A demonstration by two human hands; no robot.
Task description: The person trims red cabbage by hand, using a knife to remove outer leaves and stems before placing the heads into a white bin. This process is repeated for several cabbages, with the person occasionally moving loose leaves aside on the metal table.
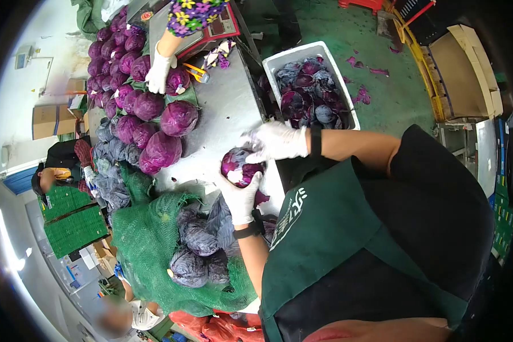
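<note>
A red cabbage, glossy purple with a dull bluish leaf on its upper side and a pale cut end, is in front of my apron at the table edge. Below it, my white-gloved left hand cups the cabbage, thumb against its side. From above, my gloved right hand grips the top of the same cabbage; its fingertips are partly blurred. A loose purple leaf piece is beside my left hand. Close by, dull bluish unpeeled cabbages spill from a green mesh bag.
Shiny purple cabbages crowd the far side of the metal table. Another person's gloved hand touches one, near a yellow-handled knife and a red scale. Stripped leaves fill a white bin to my right.
</note>
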